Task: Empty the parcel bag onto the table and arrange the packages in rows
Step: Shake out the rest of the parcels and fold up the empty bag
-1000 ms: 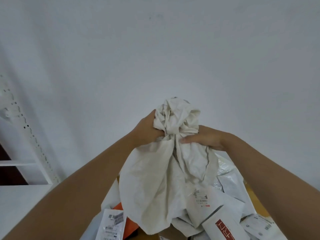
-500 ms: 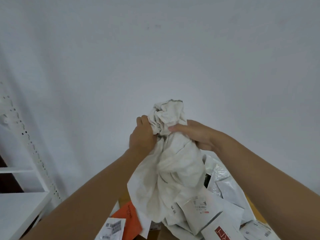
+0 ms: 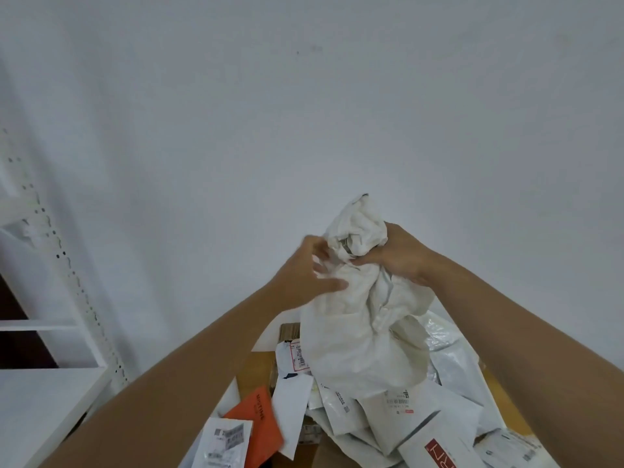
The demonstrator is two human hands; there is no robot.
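I hold the crumpled off-white parcel bag point(image 3: 358, 325) upside down above the table. My right hand point(image 3: 396, 255) is shut on its bunched upper end. My left hand point(image 3: 309, 275) is blurred, its fingers spread against the bag's left side, apparently no longer gripping it. Below the bag lies a heap of packages: white mailers with labels point(image 3: 398, 410), an orange envelope point(image 3: 258, 423), a white box with a red label point(image 3: 439, 447) and a plastic mailer point(image 3: 452, 349). The wooden table point(image 3: 256, 369) shows between them.
A white perforated metal shelf rack point(image 3: 50, 298) stands at the left, with a white shelf board point(image 3: 37, 400) low down. A plain white wall point(image 3: 304, 113) rises right behind the table. A brown cardboard box point(image 3: 290, 331) lies at the heap's far side.
The bag's top has shifted right and slightly down. My left hand has loosened from its grip on the bunched end and now lies spread against the bag's side. More packages show below.
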